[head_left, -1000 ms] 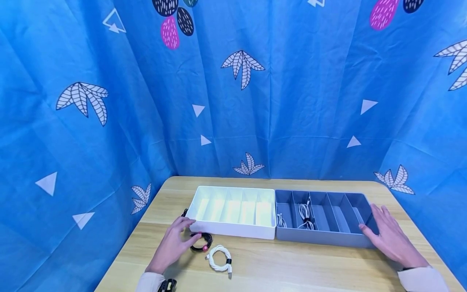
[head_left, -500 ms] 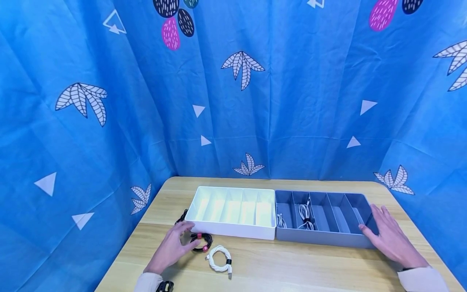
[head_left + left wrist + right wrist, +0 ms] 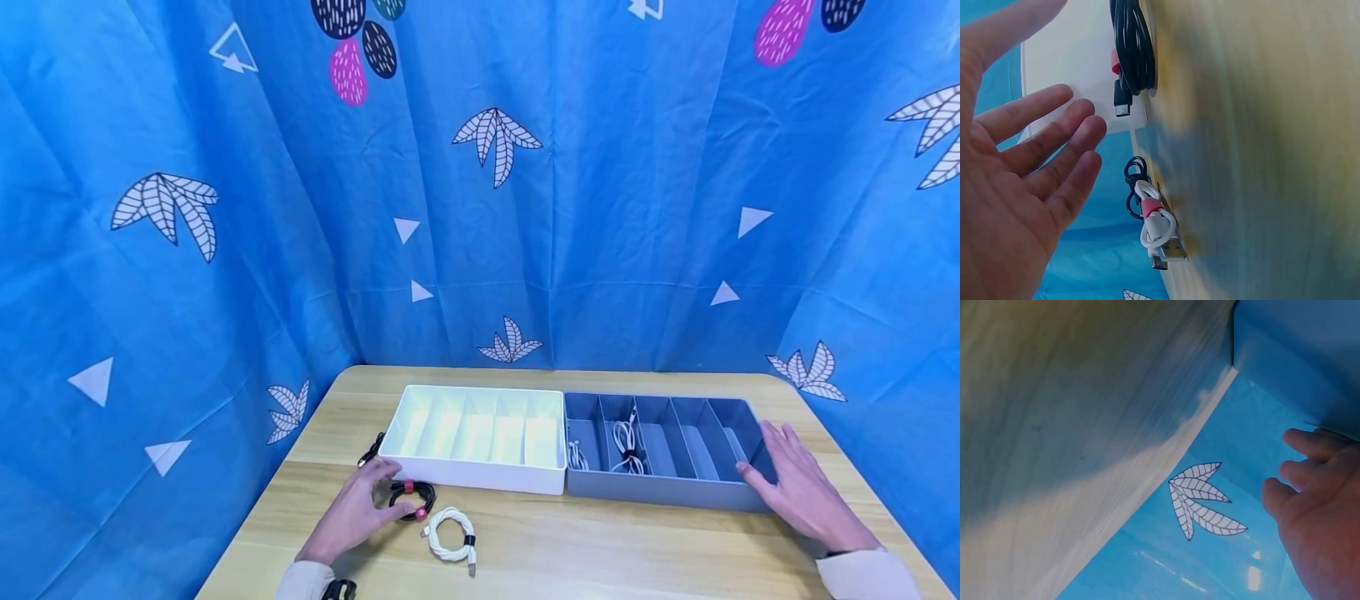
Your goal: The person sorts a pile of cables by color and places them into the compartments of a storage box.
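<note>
My left hand [image 3: 358,512] hovers at the white box's near left corner, fingers spread and palm bare in the left wrist view. Beside its thumb lies a coiled black cable [image 3: 428,498] with red ties; in the left wrist view its plug [image 3: 1122,103] shows. A coiled white cable [image 3: 463,525] with a black tie lies on the table nearer me. My right hand [image 3: 806,492] rests at the right end of the grey divided box [image 3: 667,488], thumb over its near rim and fingers loosely bent along the end wall.
The white divided box [image 3: 480,475] stands against the grey one, its compartments bare. White cables [image 3: 628,442] sit in the grey box's two left compartments. Left of the white box lie another black cable [image 3: 369,452] and a small white cable [image 3: 1159,228]. A blue curtain [image 3: 600,208] hangs around the table.
My left hand has drawn slightly back toward me and down from the white box's corner, uncovering more of the black cables. The right hand stays in place.
</note>
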Demonstrator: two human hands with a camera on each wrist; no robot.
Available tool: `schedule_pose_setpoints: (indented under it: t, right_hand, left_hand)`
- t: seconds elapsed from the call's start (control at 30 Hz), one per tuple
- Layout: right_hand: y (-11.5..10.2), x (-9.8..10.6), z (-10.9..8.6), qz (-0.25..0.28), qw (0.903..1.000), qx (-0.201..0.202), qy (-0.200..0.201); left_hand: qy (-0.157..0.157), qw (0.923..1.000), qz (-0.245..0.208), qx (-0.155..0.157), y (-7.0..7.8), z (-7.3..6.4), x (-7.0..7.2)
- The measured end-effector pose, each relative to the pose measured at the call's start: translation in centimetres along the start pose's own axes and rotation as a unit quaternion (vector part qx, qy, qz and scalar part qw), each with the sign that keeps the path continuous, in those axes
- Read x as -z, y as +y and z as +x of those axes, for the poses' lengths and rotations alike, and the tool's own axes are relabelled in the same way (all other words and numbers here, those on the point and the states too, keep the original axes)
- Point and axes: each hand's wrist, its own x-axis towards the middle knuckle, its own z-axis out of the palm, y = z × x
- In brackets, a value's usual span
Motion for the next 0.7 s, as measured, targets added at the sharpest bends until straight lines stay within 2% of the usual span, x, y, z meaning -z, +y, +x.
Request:
schedule_pose_setpoints:
  t: [0.27,0.7]
  right_hand:
    - [0.03,-0.11,-0.04,-0.001,1.0,0.0,0.002]
    - [0.08,-0.22,-0.05,0.001,1.0,0.001,0.004]
  left_hand:
    - [-0.016,0.9995,0.027,0.006,0.03,-0.12,-0.19]
    - [-0.032,0.9993,0.019,0.009,-0.53,-0.24,-0.53]
